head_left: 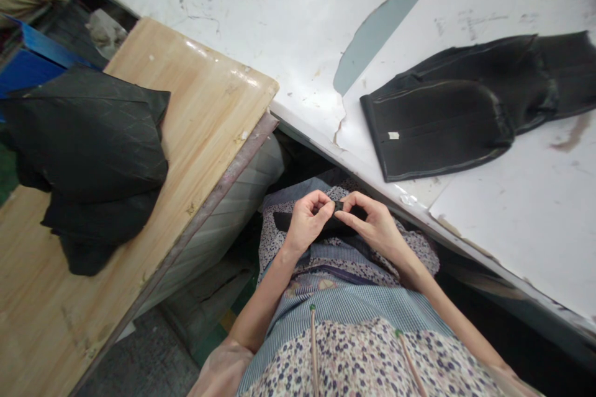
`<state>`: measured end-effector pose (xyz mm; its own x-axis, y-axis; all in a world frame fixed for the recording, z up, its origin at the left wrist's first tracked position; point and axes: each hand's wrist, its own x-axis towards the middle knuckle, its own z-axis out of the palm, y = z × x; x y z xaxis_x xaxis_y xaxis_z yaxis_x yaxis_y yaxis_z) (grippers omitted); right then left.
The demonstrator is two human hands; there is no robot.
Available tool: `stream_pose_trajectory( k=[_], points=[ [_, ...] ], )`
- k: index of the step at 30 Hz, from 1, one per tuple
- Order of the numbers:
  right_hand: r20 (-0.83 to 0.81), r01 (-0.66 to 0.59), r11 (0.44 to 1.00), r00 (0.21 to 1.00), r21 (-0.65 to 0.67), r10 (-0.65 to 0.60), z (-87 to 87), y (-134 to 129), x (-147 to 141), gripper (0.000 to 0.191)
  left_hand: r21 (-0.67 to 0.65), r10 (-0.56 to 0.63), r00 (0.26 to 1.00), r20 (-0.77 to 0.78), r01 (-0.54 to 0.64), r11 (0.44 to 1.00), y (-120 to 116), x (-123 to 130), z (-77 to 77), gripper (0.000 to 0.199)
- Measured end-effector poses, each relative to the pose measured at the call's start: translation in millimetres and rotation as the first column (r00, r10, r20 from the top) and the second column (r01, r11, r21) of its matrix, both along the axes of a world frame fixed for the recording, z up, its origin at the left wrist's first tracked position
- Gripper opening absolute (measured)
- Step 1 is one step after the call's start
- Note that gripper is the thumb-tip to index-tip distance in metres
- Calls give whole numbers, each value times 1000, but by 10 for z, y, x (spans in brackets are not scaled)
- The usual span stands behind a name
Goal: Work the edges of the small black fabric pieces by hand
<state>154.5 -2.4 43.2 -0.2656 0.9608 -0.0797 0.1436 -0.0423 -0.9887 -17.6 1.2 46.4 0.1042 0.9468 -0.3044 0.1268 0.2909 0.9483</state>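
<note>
Over my lap, my left hand point(311, 218) and my right hand point(367, 218) meet, each pinching with thumb and forefinger. Between the fingertips is a small piece of black material point(338, 206); its exact kind is too small to tell. A longer dark piece point(338, 226) lies across my lap below the hands, and whether it joins the pinched bit cannot be made out. To the right, a folded black sleeve-like piece point(442, 118) with a small white tag rests on the white table, apart from both hands.
The white table point(279, 25) has torn covering and a near edge running diagonally just past my hands. At left, a wooden board point(200, 93) bears a pile of black pieces point(93, 155). A blue box point(28, 68) stands behind it, and a pale sack point(218, 217) sits below.
</note>
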Motion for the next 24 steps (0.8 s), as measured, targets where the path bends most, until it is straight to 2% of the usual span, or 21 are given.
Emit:
stream_pose_trajectory(
  k=[24],
  points=[
    [2,0,1000,1000,-6,0,6,3,-1,25,-10,4,1000,-5,-4,1000,-9,-9,-32,24]
  ],
)
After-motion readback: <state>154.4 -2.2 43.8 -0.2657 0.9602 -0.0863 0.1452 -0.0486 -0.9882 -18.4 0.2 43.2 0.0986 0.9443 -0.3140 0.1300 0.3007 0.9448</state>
